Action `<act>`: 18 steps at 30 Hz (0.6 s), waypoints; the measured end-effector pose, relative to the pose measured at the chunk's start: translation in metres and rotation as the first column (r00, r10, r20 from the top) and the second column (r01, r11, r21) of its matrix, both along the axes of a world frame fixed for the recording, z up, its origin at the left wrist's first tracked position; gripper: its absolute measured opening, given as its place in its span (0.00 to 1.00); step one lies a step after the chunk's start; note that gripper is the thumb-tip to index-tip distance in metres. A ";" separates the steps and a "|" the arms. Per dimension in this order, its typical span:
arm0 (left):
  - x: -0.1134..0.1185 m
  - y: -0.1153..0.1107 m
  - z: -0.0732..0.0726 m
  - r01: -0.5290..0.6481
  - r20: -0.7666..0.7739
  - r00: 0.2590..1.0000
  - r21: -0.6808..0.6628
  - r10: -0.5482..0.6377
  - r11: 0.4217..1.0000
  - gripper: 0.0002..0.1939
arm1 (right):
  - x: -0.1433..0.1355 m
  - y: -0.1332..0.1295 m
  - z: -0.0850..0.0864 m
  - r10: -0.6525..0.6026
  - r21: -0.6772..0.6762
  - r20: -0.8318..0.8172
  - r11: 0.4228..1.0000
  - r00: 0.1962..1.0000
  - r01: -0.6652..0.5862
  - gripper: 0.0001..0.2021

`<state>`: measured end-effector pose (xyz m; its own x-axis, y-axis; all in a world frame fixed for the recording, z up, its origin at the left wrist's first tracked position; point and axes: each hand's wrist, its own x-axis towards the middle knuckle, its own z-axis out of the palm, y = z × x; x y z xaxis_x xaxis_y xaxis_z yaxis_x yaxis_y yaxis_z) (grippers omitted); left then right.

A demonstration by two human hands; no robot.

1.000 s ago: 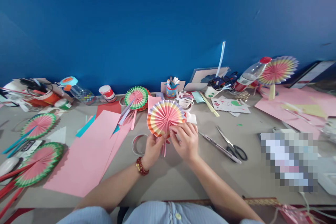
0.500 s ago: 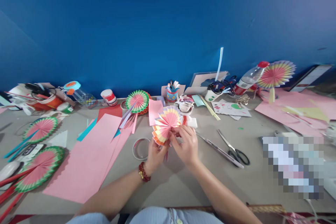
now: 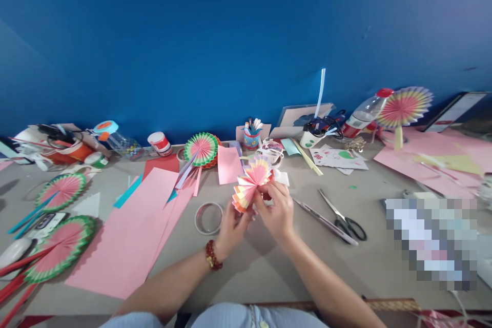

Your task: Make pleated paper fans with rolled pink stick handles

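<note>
A pleated paper fan (image 3: 252,180), pink with yellow, orange and pale purple edges, is held up above the grey table. My left hand (image 3: 233,223), with a red bead bracelet at the wrist, grips its lower left side from below. The fingers of my right hand (image 3: 275,208) pinch the fan near the gathered centre, and their tips partly hide it. A roll of tape (image 3: 198,219) lies left of my left hand. To the right of my right hand are a pen-like cutter (image 3: 326,222) and scissors (image 3: 344,218) with black handles.
Large pink sheets (image 3: 123,230) cover the table at left. Finished fans with green edges (image 3: 61,251) lie beyond them, and another (image 3: 201,149) stands at the back. Along the blue wall are a pen cup (image 3: 252,139), a bottle (image 3: 363,115) and a yellow-edged fan (image 3: 405,106).
The fan has moved slightly right and looks narrower, its pleats turned more edge-on. Both hands have shifted a little to the right with it.
</note>
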<state>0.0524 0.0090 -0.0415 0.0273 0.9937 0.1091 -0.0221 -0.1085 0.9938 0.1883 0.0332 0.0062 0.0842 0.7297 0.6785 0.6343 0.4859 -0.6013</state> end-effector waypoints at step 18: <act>0.000 0.008 -0.003 0.125 0.387 0.920 -0.152 -0.057 0.981 0.26 | 0.001 -0.002 -0.008 0.094 -0.143 -0.037 0.985 0.995 -0.098 0.09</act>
